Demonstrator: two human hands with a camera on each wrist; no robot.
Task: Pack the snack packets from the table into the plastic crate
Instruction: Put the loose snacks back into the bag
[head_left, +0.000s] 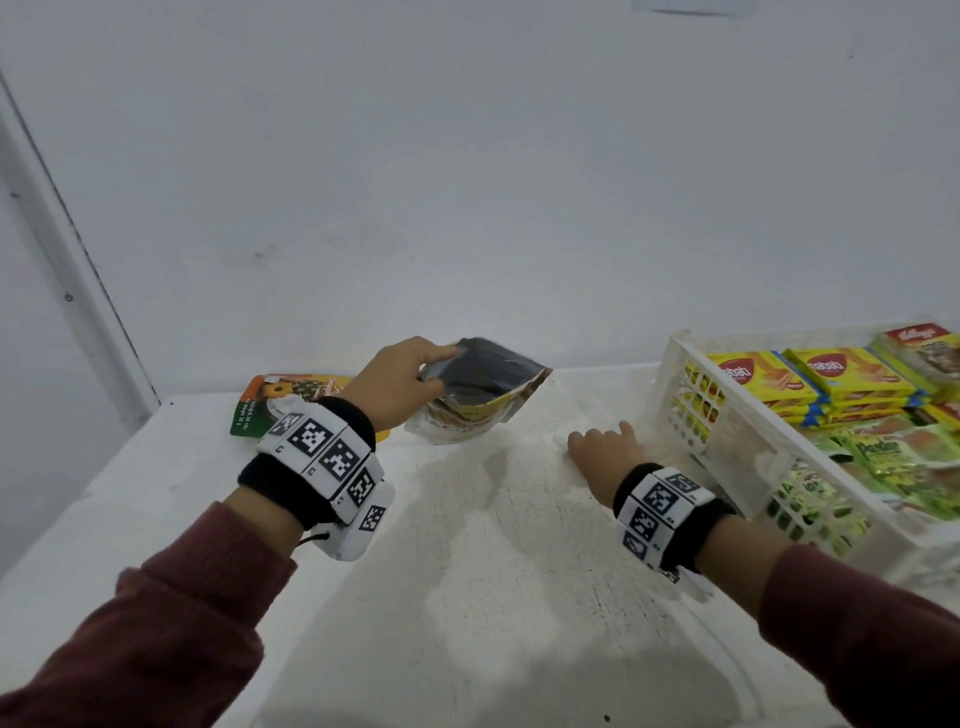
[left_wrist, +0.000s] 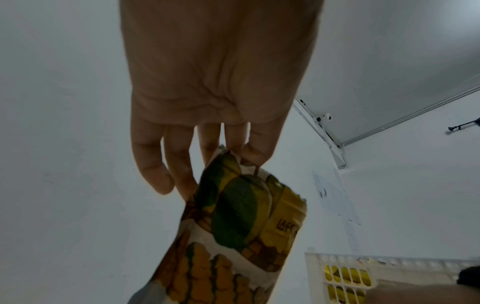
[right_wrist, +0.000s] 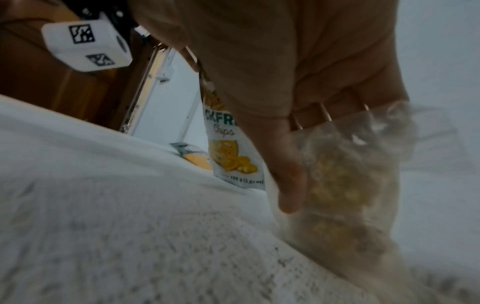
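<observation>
The held snack pouch (right_wrist: 233, 156) reads "Chips" and "100 g", with "LAF…" on its yellow corner. Green packets (head_left: 883, 457) in the crate (head_left: 737, 441) at right read "Pandan".

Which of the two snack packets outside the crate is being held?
The jackfruit chips pouch, pinched at its top edge by the left hand. The orange-and-green packet lies flat behind that wrist, untouched.
</observation>
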